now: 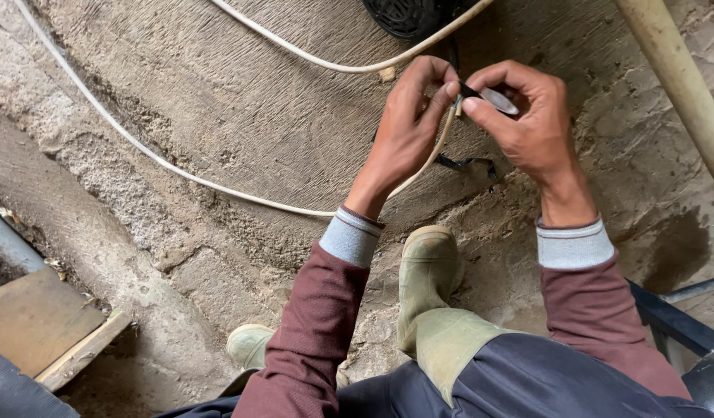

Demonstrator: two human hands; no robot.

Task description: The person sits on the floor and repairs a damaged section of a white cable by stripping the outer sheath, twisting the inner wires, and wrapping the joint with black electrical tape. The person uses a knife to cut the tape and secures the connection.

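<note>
My left hand (407, 128) pinches the end of a white cable (171, 166) that runs across the concrete floor (241, 108). My right hand (527, 116) holds a small knife (492, 99) with a dark handle and a pale blade, its tip against the cable end between my fingers. A strip of black insulation (467, 162) hangs just below my hands. Both hands are raised above my green rubber boots (427, 271).
A second run of white cable (326, 62) curves past a black round grille (407, 15) at the top. A beige pipe (682, 85) slants down the right edge. Wooden boards (43, 325) lie at lower left, a dark metal frame (674, 321) at lower right.
</note>
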